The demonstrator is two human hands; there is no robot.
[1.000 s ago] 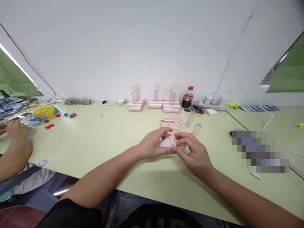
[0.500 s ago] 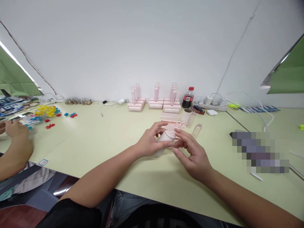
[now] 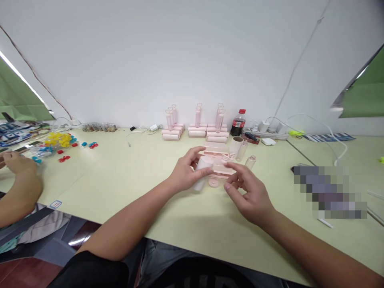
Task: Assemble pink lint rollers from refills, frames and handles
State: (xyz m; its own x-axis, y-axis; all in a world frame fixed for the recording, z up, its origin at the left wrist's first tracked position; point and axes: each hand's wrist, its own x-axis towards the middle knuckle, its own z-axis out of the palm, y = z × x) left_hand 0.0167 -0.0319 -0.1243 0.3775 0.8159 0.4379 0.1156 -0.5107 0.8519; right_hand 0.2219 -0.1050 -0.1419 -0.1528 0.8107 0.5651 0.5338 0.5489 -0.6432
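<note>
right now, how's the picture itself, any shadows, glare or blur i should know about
Head view: a soft shadow lies on the near part of the table; the white cylinder in the left hand looks pale, fine detail hard to read; bright light edges the left green curtain; a pixelated patch masks something at right.

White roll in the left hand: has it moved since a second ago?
Yes. Judged against the red-capped bottle, the white roll has shifted left in the view and tipped more upright in the left hand.
</note>
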